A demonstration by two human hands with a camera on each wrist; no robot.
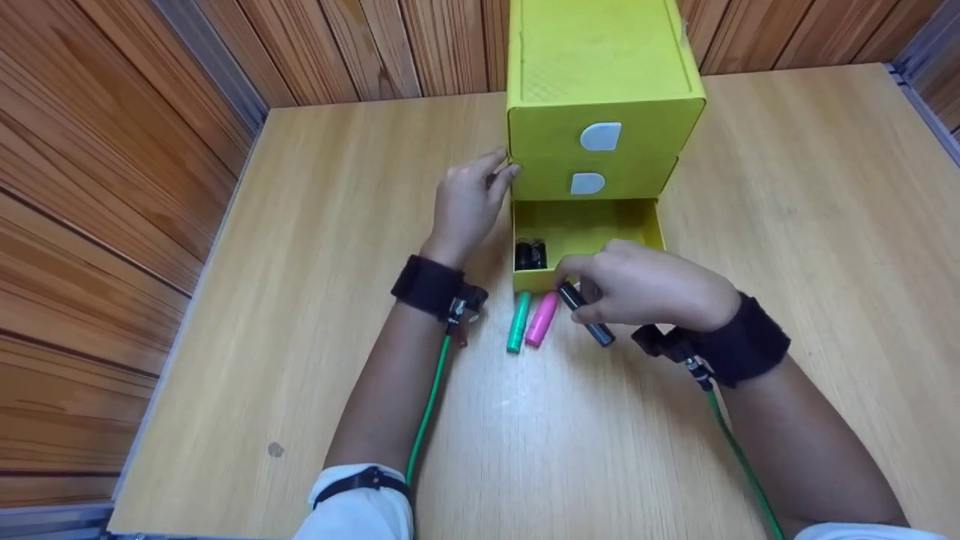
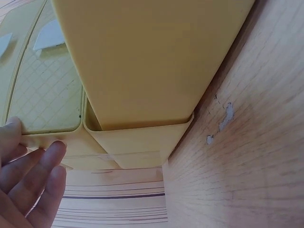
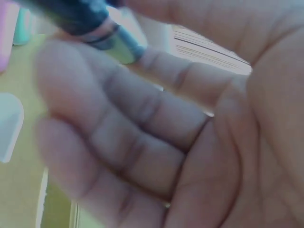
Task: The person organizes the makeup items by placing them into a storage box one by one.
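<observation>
A yellow-green drawer unit (image 1: 607, 60) stands at the back, its bottom drawer (image 1: 600, 221) pulled out. My left hand (image 1: 469, 195) rests at the unit's left side, fingertips at the front edge beside the middle drawer (image 2: 47, 90); its fingers are loosely bent. In front of the open drawer, my right hand (image 1: 652, 285) pinches a black marker (image 1: 586, 315) between thumb and fingers, tilted over the table. The same dark marker (image 3: 85, 21) appears blurred in the right wrist view. Left of it lie a pink marker (image 1: 541, 320) and a green marker (image 1: 518, 322).
Short black cylinders (image 1: 530, 255) sit in the open drawer's left front corner. White tabs (image 1: 600, 136) mark the upper drawer fronts. Wood-pattern panels (image 1: 375, 49) border the table (image 1: 300, 337) behind and at the left. Green cables (image 1: 431, 405) run along both forearms.
</observation>
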